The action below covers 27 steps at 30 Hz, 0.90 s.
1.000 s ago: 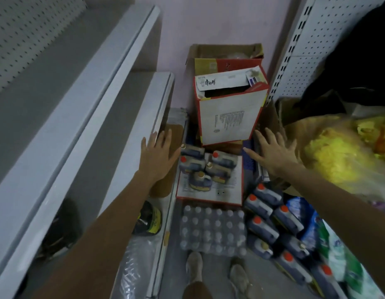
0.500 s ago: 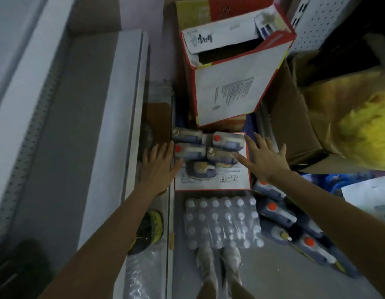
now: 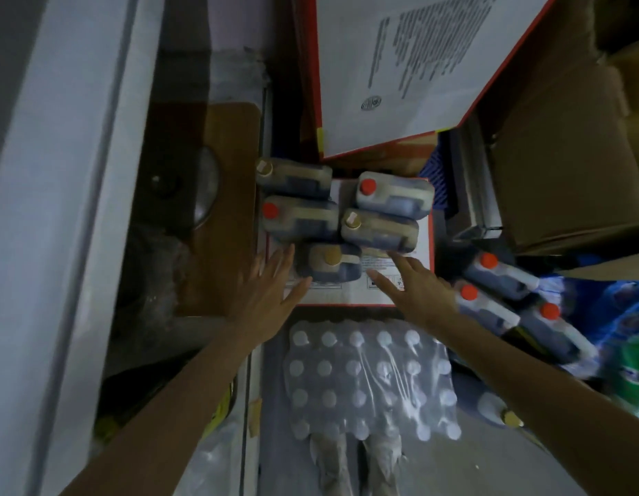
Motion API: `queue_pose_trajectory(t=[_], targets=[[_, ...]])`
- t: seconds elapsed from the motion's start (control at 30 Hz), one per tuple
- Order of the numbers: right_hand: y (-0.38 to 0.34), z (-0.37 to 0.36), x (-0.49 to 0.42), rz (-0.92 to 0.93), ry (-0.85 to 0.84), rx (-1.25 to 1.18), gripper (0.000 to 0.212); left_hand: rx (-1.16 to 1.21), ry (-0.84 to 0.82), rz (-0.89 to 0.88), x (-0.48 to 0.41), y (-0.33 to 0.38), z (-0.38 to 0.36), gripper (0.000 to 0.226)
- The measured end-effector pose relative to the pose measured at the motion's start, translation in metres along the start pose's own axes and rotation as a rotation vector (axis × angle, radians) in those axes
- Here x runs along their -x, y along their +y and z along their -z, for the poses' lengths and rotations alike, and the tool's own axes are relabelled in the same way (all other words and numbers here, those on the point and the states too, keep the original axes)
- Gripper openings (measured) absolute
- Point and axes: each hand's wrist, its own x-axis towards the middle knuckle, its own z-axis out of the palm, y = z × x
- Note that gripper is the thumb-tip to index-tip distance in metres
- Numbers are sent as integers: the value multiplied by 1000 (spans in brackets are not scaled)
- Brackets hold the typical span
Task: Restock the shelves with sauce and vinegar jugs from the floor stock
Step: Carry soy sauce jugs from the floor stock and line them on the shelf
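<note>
Several dark jugs with red or tan caps stand on a white red-edged carton [image 3: 350, 297] on the floor. The nearest one is a tan-capped jug [image 3: 328, 263]. My left hand [image 3: 271, 288] is spread just left of it, fingers straight, close to its side. My right hand [image 3: 414, 288] reaches in from the right with straight fingers over the carton, just below another tan-capped jug [image 3: 379, 232]. Neither hand holds anything. More red-capped jugs [image 3: 490, 306] lie in a row on the floor at the right. The grey shelf [image 3: 71, 209] runs along the left.
A shrink-wrapped pack of small bottles [image 3: 368, 377] lies on the floor in front of my feet. A tall red-and-white box [image 3: 400, 84] and a brown cardboard box [image 3: 568, 166] stand behind and right. A brown board [image 3: 221, 209] lies on the bottom shelf.
The view has dropped closer to the floor stock. Both hands have moved down and inward, from beside the carton to either side of the nearest tan-capped jug.
</note>
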Motion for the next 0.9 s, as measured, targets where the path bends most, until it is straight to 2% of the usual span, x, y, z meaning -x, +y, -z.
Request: queue_pose_trajectory(t=[0.03,0.1,0.23,0.37,0.5,0.57,0.67,0.8,0.9], targets=[[1,-8,-9,30,1,-3,90,33,3,8,-5,-1,-10,115],[2,-24,-30,115,4,-54,79,80,13,8,-16,-3,-27,112],[2,-49,-74,281,27,-207,55,108,1,-35,-45,-11,-56,91],[-3,-69,-104,278,15,-216,30,103,129,-74,-61,-12,-75,80],[-10,-81,-114,277,47,-295,20,155,82,-54,-63,-6,-90,86],[-13,-79,-113,277,33,-356,22,198,73,-42,-60,-2,-95,91],[-15,-80,-104,255,-6,-290,32,229,79,-16,-51,3,-103,97],[-6,-92,-89,195,74,-458,24,269,80,-42,-41,11,-110,105],[6,-91,-75,184,58,-450,27,371,31,-76,-35,14,-115,108]])
